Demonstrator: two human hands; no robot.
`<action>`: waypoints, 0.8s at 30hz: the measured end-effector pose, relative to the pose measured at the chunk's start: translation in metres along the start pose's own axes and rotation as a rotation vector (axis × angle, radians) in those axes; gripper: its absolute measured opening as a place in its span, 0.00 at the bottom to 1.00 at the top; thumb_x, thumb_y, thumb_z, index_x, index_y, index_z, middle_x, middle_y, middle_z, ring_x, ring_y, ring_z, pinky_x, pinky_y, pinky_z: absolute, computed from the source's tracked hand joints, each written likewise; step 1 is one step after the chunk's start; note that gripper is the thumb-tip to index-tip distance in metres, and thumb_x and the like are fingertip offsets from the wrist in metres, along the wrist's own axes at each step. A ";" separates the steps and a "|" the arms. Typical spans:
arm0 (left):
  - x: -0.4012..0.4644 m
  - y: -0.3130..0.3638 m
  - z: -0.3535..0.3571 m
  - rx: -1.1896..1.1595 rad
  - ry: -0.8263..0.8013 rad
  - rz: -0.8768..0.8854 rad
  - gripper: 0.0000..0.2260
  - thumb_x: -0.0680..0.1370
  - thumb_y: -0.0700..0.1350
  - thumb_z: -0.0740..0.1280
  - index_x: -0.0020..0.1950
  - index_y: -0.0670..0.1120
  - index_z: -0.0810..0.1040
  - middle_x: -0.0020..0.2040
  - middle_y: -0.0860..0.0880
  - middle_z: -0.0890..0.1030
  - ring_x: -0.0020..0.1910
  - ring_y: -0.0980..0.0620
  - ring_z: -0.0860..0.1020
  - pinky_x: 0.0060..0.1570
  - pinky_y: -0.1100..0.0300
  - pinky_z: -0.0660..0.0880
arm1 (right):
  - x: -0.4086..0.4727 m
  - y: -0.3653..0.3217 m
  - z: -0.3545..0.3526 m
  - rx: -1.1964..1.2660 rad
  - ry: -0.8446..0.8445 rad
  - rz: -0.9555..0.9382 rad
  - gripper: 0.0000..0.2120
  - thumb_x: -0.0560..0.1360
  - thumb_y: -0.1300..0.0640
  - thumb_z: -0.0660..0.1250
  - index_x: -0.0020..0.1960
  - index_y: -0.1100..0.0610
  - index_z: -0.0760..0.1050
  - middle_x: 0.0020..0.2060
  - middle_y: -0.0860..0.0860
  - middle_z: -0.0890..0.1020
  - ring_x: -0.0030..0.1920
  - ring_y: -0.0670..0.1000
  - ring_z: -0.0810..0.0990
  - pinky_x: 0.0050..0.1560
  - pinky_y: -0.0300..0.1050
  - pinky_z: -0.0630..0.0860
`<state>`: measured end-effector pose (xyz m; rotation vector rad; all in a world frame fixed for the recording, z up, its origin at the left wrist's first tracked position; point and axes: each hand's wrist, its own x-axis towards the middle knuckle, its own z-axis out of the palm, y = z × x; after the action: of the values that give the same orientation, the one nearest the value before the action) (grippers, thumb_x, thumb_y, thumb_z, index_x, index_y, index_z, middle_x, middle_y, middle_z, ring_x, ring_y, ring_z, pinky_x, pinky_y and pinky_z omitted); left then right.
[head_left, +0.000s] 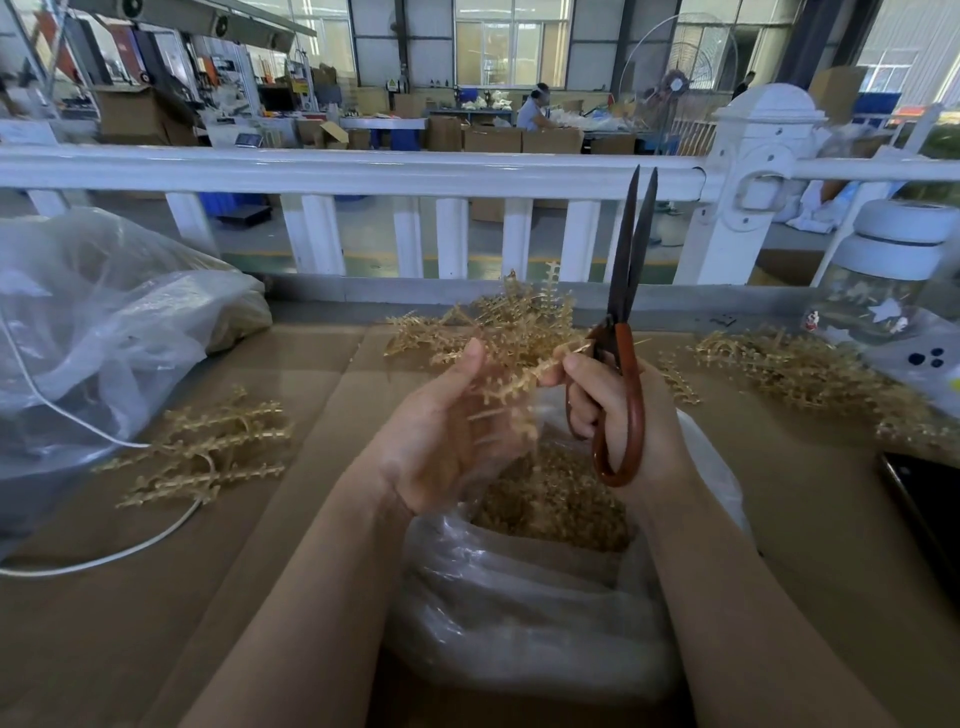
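Nearest the camera sat a clear plastic bag (519, 597), its mouth open under the hands and part-filled with gold trimmings (550, 499). Just above it hung the gold plastic sprig (511, 395), lying across the left hand (441, 426), which was palm-up and loosely spread with the thumb raised, its fingertips smeared by motion. The right hand (618, 410) pinched the sprig's stem at finger and thumb while its other fingers curled through the red handle of the scissors (621, 312), blades together and pointing up.

This looked like a pause between cuts, the sprig being turned or re-seated. The next move would call for tipping the blades down, opening them and setting them on a branch over the bag.

Counted: one sprig in hand, one pair of scissors, three heaps of sprigs on the cardboard – behind the hands (498, 322), left (208, 447) and right (800, 369) – two plastic bags with the large one (104, 322) at left, one white-lidded jar (893, 270), one white cable (104, 556).
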<state>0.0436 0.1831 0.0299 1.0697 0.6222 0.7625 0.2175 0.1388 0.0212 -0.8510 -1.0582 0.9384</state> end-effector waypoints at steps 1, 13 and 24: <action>-0.001 0.000 0.001 0.019 -0.024 -0.063 0.27 0.76 0.63 0.62 0.63 0.43 0.75 0.54 0.42 0.82 0.49 0.45 0.81 0.47 0.53 0.80 | 0.000 0.001 -0.001 -0.012 0.008 0.002 0.12 0.77 0.58 0.68 0.51 0.68 0.76 0.34 0.50 0.82 0.25 0.45 0.65 0.25 0.34 0.65; 0.003 0.001 -0.003 0.067 0.115 0.356 0.10 0.70 0.43 0.72 0.50 0.42 0.81 0.34 0.50 0.81 0.33 0.56 0.76 0.38 0.64 0.75 | 0.003 0.004 0.002 -0.001 0.098 0.071 0.06 0.79 0.70 0.63 0.48 0.61 0.76 0.37 0.60 0.82 0.25 0.49 0.64 0.26 0.41 0.61; -0.001 0.005 -0.004 0.327 0.185 0.573 0.09 0.75 0.38 0.70 0.54 0.45 0.83 0.38 0.53 0.83 0.38 0.59 0.79 0.43 0.69 0.75 | 0.002 0.005 -0.001 -0.136 -0.013 0.073 0.12 0.69 0.46 0.76 0.42 0.55 0.83 0.32 0.52 0.79 0.26 0.48 0.68 0.24 0.39 0.65</action>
<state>0.0385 0.1857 0.0330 1.5190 0.6142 1.2978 0.2179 0.1422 0.0174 -1.0032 -1.1175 0.9419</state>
